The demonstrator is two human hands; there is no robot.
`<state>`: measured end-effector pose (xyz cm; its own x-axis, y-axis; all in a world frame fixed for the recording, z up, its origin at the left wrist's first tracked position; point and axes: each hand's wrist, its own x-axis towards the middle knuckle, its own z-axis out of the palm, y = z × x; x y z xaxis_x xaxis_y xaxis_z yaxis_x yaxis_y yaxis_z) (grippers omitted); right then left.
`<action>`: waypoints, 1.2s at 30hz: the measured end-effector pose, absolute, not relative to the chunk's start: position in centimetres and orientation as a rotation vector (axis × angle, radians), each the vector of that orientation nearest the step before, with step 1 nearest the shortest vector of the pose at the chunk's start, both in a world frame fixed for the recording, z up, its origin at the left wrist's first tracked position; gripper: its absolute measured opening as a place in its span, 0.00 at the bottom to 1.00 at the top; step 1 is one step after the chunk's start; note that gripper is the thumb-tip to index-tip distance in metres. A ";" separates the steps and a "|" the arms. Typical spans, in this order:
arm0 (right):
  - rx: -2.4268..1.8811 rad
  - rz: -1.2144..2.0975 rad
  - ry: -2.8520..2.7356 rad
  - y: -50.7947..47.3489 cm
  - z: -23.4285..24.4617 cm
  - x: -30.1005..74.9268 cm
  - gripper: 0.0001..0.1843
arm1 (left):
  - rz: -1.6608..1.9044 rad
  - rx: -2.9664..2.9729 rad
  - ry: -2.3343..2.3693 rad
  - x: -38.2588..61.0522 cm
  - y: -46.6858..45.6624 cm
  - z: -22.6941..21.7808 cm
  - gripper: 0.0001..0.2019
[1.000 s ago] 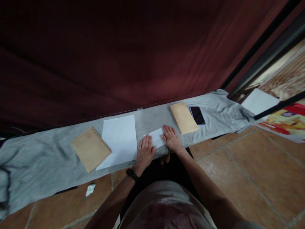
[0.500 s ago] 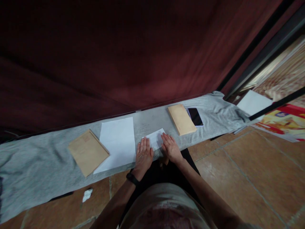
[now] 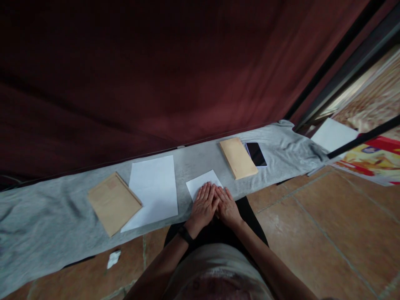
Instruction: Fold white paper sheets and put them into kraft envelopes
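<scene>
A small white sheet of paper (image 3: pixel 200 181), apparently folded, lies on the grey cloth in front of me. My left hand (image 3: pixel 204 205) rests flat on its near part, fingers stretched out. Beside it, touching at the fingertips and thumb, my right hand (image 3: pixel 227 207) also lies flat on the paper's near right part. The near edge of the paper is hidden under both hands. To the left is a larger white sheet (image 3: pixel 153 187), and a brown envelope (image 3: pixel 114 204) overlaps its lower left corner.
A stack of brown envelopes (image 3: pixel 238 158) lies to the right, with a phone (image 3: pixel 256 154) beside it. The grey cloth (image 3: pixel 46 216) covers a long narrow surface against a dark red curtain (image 3: pixel 187 75). A crumpled white scrap (image 3: pixel 113 258) is on the tiled floor.
My hands have come together over the paper's near part. The left hand moved right from the paper's left side, and the right hand slid slightly nearer to me.
</scene>
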<state>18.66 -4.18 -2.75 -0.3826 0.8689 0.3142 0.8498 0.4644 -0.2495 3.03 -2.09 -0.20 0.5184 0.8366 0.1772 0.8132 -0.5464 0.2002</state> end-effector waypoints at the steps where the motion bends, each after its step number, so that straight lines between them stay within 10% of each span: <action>1: -1.457 0.063 -2.316 -4.3 -2.7 18.6 0.31 | 0.377 2.659 1.468 2.8 -1.9 -0.3 0.30; 36: -1.679 -0.050 -2.094 -4.4 -2.8 17.3 0.32 | 0.304 2.296 1.968 -2.7 5.4 2.5 0.13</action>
<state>17.27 -4.40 -2.81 -0.1551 0.9175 0.3662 0.9340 0.2569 -0.2483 -2.71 5.38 2.54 0.1437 0.9860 0.0846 0.9656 -0.1584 0.2064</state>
